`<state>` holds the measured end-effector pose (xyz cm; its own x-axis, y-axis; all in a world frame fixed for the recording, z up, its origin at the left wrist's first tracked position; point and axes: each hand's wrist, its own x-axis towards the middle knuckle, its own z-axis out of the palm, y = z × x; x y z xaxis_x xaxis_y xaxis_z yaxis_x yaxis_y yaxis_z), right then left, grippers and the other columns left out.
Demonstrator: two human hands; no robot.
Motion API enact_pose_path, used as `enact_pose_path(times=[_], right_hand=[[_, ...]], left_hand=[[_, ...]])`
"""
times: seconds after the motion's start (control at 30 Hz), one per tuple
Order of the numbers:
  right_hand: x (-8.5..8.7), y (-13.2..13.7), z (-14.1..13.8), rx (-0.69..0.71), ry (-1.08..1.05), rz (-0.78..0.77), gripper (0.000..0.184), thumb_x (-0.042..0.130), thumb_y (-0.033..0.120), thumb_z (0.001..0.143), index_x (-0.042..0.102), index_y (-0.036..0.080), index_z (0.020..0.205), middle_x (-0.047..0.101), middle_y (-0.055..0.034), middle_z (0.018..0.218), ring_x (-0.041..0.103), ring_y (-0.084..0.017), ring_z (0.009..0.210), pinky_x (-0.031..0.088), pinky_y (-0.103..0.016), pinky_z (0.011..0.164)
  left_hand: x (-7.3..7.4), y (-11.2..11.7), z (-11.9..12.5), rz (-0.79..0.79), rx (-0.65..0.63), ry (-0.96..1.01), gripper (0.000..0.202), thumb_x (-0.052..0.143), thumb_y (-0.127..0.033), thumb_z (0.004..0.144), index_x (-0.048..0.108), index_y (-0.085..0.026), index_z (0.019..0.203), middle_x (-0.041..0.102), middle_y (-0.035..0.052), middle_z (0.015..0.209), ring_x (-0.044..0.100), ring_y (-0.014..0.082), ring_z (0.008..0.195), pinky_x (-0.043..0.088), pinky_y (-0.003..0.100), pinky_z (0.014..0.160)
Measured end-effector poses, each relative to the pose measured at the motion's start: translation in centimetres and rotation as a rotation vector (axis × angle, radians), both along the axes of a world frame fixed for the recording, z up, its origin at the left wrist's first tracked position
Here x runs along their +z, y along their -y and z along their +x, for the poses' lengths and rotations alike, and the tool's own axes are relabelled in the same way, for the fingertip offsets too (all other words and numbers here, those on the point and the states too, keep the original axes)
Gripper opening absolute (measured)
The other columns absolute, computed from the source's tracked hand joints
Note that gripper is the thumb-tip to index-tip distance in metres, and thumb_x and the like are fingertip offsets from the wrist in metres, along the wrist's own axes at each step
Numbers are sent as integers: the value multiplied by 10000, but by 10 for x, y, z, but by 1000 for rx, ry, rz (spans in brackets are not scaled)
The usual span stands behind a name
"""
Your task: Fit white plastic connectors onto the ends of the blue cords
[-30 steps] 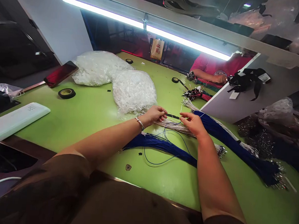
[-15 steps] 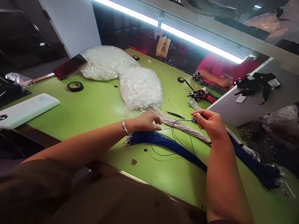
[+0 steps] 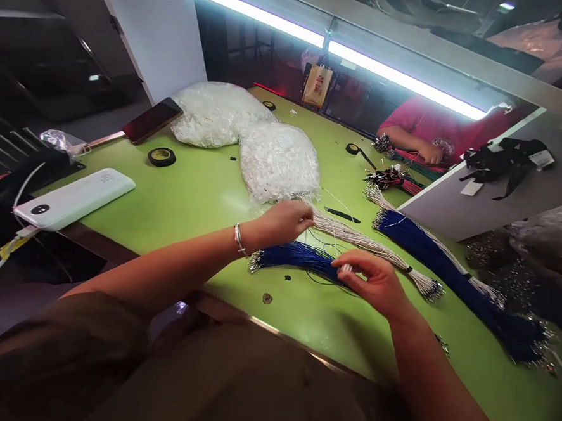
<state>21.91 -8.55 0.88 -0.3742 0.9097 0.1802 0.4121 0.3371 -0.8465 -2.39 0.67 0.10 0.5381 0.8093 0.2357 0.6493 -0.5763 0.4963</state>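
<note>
My right hand [image 3: 372, 279] pinches a small white plastic connector [image 3: 346, 268] over the blue wire bundle [image 3: 290, 254]. Thin white and blue wires run between my two hands. My left hand [image 3: 284, 225] is closed, fingertips together, just in front of the white wire bundle [image 3: 355, 237]; whatever it grips is hidden. Metal terminals show at the ends of both bundles. Behind the left hand, a clear bag of white connectors [image 3: 281, 163] lies at the far end of the white wires.
Another blue bundle [image 3: 421, 248] lies at right beside white wires. A black cutter [image 3: 342, 214], black tape rolls [image 3: 161, 157], a phone [image 3: 153, 120], a white power bank [image 3: 79, 198] and a second bag [image 3: 215, 114] are on the green table. Opposite sits a person in pink [image 3: 410, 126].
My right hand has come down and left with the white connector, nearer my body. My left hand has risen slightly and its fingers have closed. The view has shifted a little.
</note>
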Motion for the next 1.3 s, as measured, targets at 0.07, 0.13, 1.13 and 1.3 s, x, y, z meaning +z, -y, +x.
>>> enact_pose_path(times=[0.07,0.13,1.13,1.3], right_hand=[[-5,17,3,125,156,2,231,734,322,815,754,302,1044,738,-65,1044,694,-235,961,605,-362,780],[-9,32,10,215,280,-44,411,725,286,812,694,372,1213,697,-46,1213,657,-265,1120,594,-404,899],[-77,-99,-84,55,397,141,112,609,215,843,716,204,875,646,-30,817,591,-165,747,465,-296,737],[-57,-97,-103,131,665,152,135,584,200,879,718,204,892,668,-69,926,608,-197,843,430,-297,750]], left_hand=[[1,25,10,24,-57,133,141,620,-240,870,699,-160,955,684,57,848,614,171,795,476,297,786],[-11,51,26,0,-165,235,216,616,-216,865,685,-174,1066,678,77,977,629,170,853,500,289,804],[-25,115,17,501,-572,-110,228,501,-267,949,705,-167,927,648,92,758,569,168,589,342,301,464],[-15,34,-53,25,28,-30,204,546,-211,934,711,-138,839,701,95,847,627,187,773,466,296,718]])
